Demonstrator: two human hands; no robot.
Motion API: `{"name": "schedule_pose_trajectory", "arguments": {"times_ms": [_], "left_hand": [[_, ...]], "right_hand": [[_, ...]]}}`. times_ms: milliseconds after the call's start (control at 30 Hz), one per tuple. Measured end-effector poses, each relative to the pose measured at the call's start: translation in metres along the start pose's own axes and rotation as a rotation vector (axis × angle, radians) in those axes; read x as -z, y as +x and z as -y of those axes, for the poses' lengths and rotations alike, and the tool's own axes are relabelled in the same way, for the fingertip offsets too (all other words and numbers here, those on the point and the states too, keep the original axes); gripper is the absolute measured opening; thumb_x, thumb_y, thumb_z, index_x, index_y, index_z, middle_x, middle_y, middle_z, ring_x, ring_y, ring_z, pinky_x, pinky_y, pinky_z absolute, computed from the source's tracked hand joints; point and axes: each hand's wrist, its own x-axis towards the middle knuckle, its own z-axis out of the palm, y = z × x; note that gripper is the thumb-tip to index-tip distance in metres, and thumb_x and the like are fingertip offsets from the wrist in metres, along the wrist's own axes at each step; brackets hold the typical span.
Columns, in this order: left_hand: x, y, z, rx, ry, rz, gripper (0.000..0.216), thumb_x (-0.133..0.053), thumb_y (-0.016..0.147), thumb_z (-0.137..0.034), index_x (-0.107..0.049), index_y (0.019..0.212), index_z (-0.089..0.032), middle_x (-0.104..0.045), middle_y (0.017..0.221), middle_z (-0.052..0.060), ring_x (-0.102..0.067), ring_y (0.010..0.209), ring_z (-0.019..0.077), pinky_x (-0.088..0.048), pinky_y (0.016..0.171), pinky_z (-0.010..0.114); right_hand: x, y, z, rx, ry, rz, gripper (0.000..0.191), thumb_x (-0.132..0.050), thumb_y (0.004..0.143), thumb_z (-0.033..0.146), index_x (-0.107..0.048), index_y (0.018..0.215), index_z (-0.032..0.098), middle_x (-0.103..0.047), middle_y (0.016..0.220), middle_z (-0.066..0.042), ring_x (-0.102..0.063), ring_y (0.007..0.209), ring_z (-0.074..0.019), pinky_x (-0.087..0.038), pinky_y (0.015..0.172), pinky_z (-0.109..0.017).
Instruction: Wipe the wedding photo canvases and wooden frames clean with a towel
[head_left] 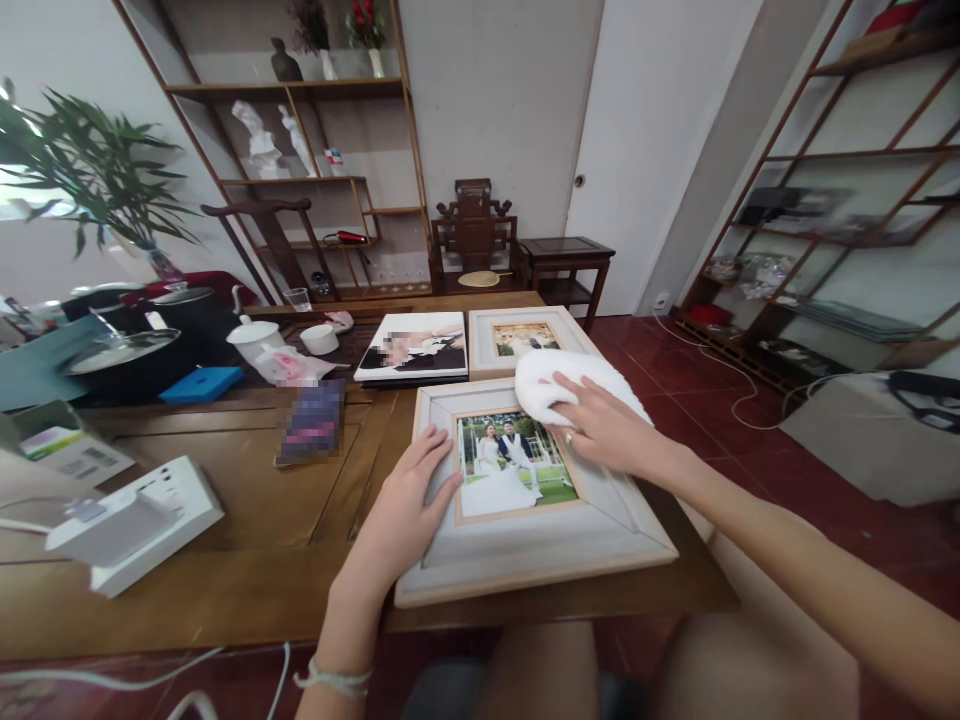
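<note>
A picture frame [480,550] with a pale wide border lies flat at the table's near edge, holding a wedding photo [517,465] of two people outdoors. My left hand [409,500] rests on the frame's left border, its fingers stretched out and the thumb apart. In my right hand [600,420] is a bunched white cloth [544,380], pressed over the frame's upper right corner. The fingers lie across the cloth, and a ring shows on one of them. Directly behind lies a second picture frame [484,335], partly covered by the cloth.
Left of the second frame lies a photo album [412,345]. Farther left on the wooden table [262,510] are a white power strip [161,530], a blurred dark item [311,420], a blue box [201,384], a white teapot [253,338] and a pan [124,360].
</note>
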Motion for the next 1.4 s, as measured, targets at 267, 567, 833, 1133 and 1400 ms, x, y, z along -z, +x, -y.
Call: {"name": "schedule_pose_trajectory", "arguments": {"times_ms": [267, 567, 833, 1133, 1400], "left_hand": [[-0.002, 0.001, 0.002, 0.002, 0.004, -0.013, 0.038, -0.041, 0.092, -0.032, -0.055, 0.125, -0.018, -0.049, 0.140, 0.010, -0.034, 0.136, 0.0232, -0.030, 0.111, 0.045], [-0.002, 0.002, 0.005, -0.034, 0.012, 0.000, 0.038, -0.035, 0.094, -0.028, -0.055, 0.125, -0.017, -0.050, 0.139, 0.010, -0.036, 0.135, 0.0227, -0.029, 0.112, 0.046], [-0.002, 0.000, 0.004, 0.038, -0.044, -0.007, 0.046, -0.031, 0.096, -0.032, -0.043, 0.135, -0.013, -0.042, 0.145, 0.012, -0.033, 0.137, 0.0211, -0.025, 0.113, 0.041], [-0.008, -0.002, 0.008, 0.149, -0.235, -0.286, 0.057, -0.030, 0.096, -0.037, -0.015, 0.148, -0.017, -0.026, 0.153, 0.013, -0.029, 0.138, 0.0240, -0.024, 0.113, 0.042], [0.001, 0.003, -0.003, 0.473, -0.323, -0.208, 0.080, -0.062, 0.081, -0.034, -0.022, 0.145, -0.007, -0.057, 0.128, 0.021, -0.056, 0.117, 0.0306, -0.040, 0.101, 0.043]], "right_hand": [[0.007, -0.009, 0.061, 0.146, 0.099, 0.186, 0.035, -0.048, 0.079, 0.014, -0.068, 0.108, 0.018, -0.035, 0.147, -0.010, -0.022, 0.138, -0.0305, -0.017, 0.110, -0.056], [0.029, -0.040, 0.116, 0.173, 0.271, 0.321, 0.031, -0.050, 0.081, 0.020, -0.066, 0.107, 0.023, -0.042, 0.144, -0.007, -0.027, 0.136, -0.0274, -0.025, 0.109, -0.052], [-0.011, 0.055, 0.063, 0.059, 0.059, 0.099, 0.038, -0.042, 0.088, 0.017, -0.058, 0.122, 0.012, -0.025, 0.151, -0.015, -0.011, 0.140, -0.0352, -0.015, 0.108, -0.061], [0.002, 0.024, 0.104, 0.413, 0.195, 0.192, 0.030, -0.048, 0.086, 0.017, -0.067, 0.109, 0.013, -0.031, 0.149, -0.014, -0.015, 0.139, -0.0335, -0.015, 0.108, -0.061], [0.049, -0.054, 0.092, 0.302, 0.422, 0.286, 0.025, -0.050, 0.081, 0.013, -0.067, 0.098, 0.020, -0.059, 0.127, -0.008, -0.038, 0.131, -0.0211, -0.024, 0.112, -0.041]]}}
